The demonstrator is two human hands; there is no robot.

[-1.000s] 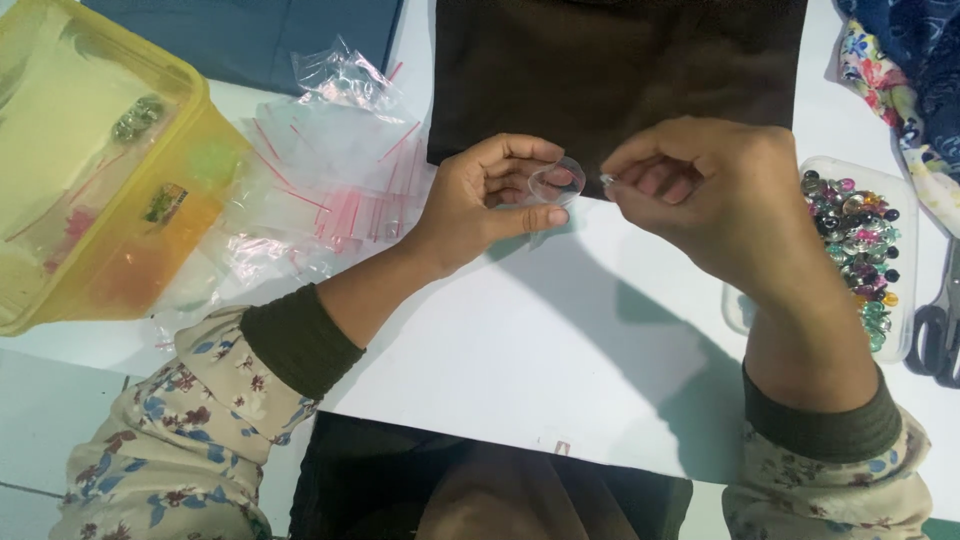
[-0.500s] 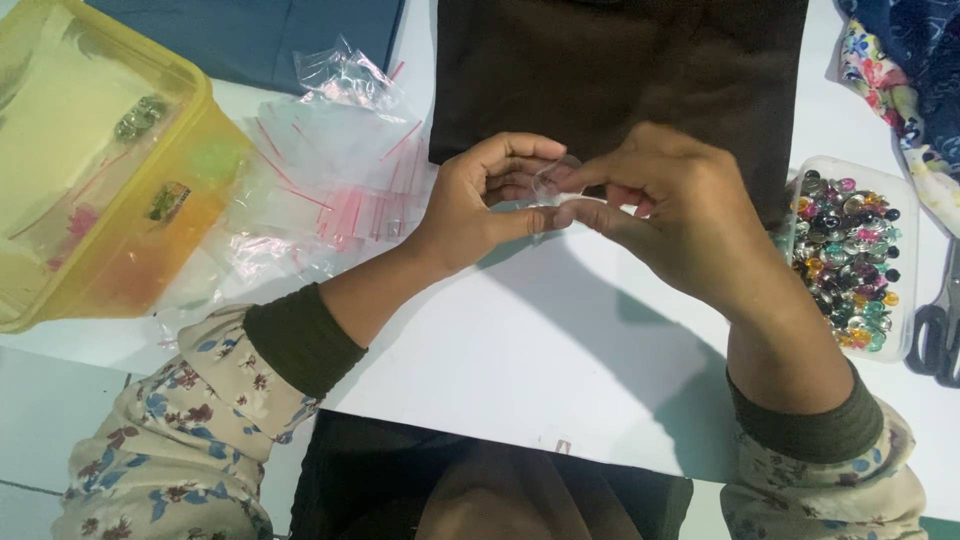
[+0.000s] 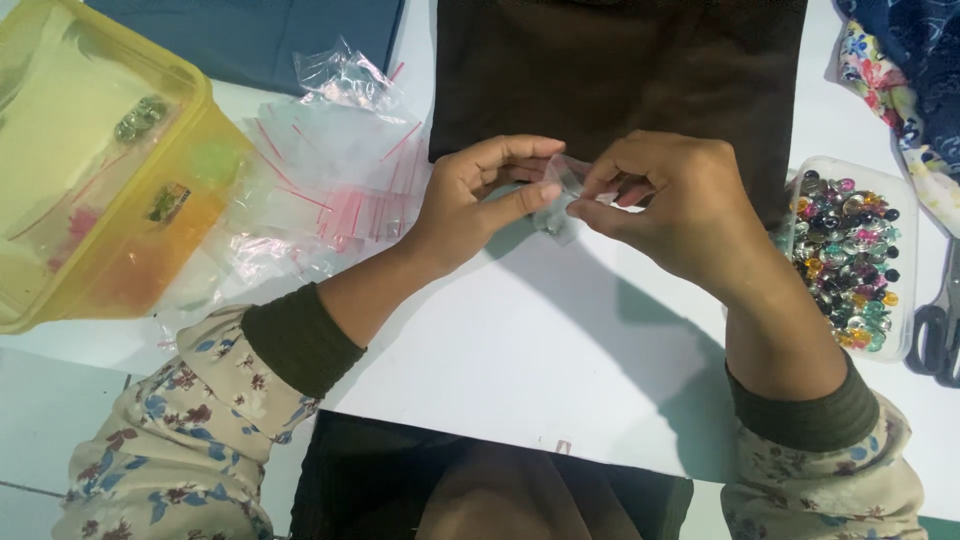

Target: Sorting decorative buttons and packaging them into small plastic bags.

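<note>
My left hand (image 3: pixel 480 195) and my right hand (image 3: pixel 670 205) meet over a white sheet (image 3: pixel 520 350), both pinching a small clear plastic bag (image 3: pixel 556 205) between thumbs and fingertips. Something small and dark shows inside the bag; I cannot tell what it is. A clear tray of coloured beads (image 3: pixel 850 255) lies just right of my right hand.
A pile of small clear zip bags with red strips (image 3: pixel 330 170) lies left of my left hand. A yellow plastic box (image 3: pixel 100 170) stands at the far left. Dark brown cloth (image 3: pixel 620 70) lies behind the hands. Scissors (image 3: pixel 940 320) sit at the right edge, patterned fabric (image 3: pixel 900 60) above.
My right hand has slid left from over the bead tray, uncovering it. Both hands now close together on the small bag.
</note>
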